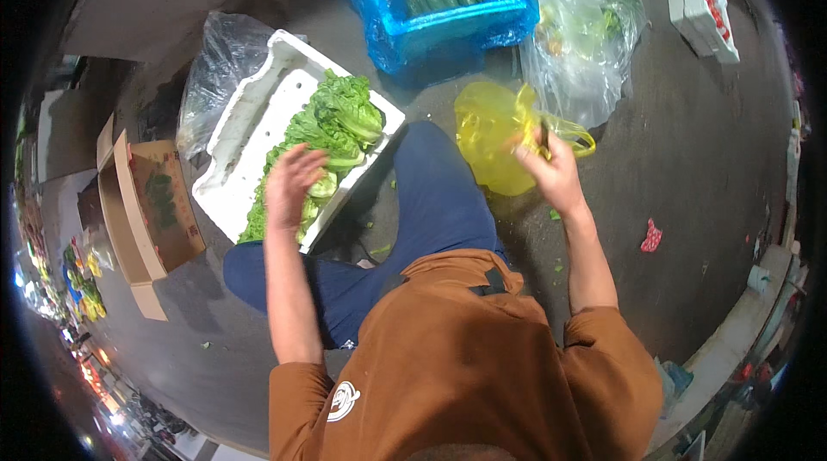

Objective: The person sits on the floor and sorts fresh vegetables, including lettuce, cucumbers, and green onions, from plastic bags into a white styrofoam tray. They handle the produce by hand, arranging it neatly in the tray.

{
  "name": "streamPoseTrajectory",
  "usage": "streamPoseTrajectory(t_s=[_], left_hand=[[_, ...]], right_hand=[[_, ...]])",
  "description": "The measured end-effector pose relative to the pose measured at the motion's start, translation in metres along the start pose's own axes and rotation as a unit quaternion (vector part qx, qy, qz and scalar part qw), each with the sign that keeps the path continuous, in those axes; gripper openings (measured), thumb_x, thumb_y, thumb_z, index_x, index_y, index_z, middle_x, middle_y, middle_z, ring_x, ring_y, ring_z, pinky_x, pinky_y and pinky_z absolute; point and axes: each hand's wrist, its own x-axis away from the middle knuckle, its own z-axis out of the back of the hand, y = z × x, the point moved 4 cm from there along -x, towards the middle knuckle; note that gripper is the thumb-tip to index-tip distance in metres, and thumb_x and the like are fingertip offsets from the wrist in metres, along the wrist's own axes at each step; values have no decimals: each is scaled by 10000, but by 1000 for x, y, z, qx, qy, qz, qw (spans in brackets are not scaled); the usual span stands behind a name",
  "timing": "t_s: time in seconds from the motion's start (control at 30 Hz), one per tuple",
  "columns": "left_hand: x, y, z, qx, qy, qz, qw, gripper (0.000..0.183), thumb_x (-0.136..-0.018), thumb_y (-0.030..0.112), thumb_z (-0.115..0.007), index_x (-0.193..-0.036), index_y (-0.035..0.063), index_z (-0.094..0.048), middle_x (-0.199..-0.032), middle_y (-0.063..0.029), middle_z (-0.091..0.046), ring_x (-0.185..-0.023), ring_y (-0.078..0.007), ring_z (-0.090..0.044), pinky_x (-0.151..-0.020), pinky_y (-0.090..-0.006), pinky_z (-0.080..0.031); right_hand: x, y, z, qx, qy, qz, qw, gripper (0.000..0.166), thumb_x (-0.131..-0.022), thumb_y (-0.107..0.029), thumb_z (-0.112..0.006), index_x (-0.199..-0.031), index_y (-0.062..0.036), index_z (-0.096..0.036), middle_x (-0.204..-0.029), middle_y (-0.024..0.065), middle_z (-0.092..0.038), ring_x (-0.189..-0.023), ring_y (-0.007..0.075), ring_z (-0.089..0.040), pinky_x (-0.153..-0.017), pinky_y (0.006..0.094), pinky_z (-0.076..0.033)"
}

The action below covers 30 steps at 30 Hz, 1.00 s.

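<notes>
Heads of green leaf lettuce (342, 109) lie in a row along the near side of a white foam box (239, 131), which sits tilted across my front left. Over the lettuce is my left hand (289, 186), slightly blurred, its fingers spread a little with nothing seen in them. Whether it touches the leaves I cannot tell. My right hand (557, 173) grips a yellow plastic bag (488, 138) by its gathered top, beside my knee. A slim dark object (544, 136), possibly a knife handle, shows in the same hand. What the bag holds, if anything, cannot be made out.
Ahead stands a blue-lined crate (446, 21) of long green vegetables, beside a clear plastic bag (581, 54) of greens. Left are an opened cardboard box (139, 202) and clear plastic sheeting (219, 67). A foam box (701, 12) of red produce is far right. Leaf scraps dot the floor.
</notes>
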Motion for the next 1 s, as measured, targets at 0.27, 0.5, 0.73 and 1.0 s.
streamPoseTrajectory(t_s=[0.27,0.5,0.73,1.0], left_hand=[[-38,-95,-186,224,-237,142,935,637,-970,477,-596,-1415,33,-498,-1300,-152,-625,-1131,-217,-642,-928,-354,-538],[-26,-93,-215,370,-272,146,876,346,-958,172,-677,-1246,-15,-630,-1096,-82,-715,-942,-175,-703,-818,-311,-586],[21,-18,-196,328,-258,183,890,435,-1037,266,-532,-1368,-16,-550,-1259,-153,-664,-1075,-227,-685,-899,-365,-581],[55,-48,-229,389,-361,236,814,684,-1024,560,-454,-1369,-26,-529,-1252,-168,-663,-1117,-255,-673,-976,-397,-544]], right_hand=[[61,-43,-111,-76,-355,67,929,196,-902,-119,-713,-867,-31,-541,-764,5,-479,-722,98,-422,-643,285,-390],[67,-46,-64,-53,-297,93,949,317,-779,-148,-728,-1042,11,-650,-985,79,-668,-739,128,-559,-663,282,-442],[7,-77,-31,242,-19,202,949,605,-791,-38,-770,-1359,8,-567,-1347,145,-622,-1098,205,-642,-888,294,-518],[-23,-23,-44,-12,-96,89,991,88,-906,-71,-727,-957,-16,-682,-838,-38,-642,-785,51,-549,-712,231,-468]])
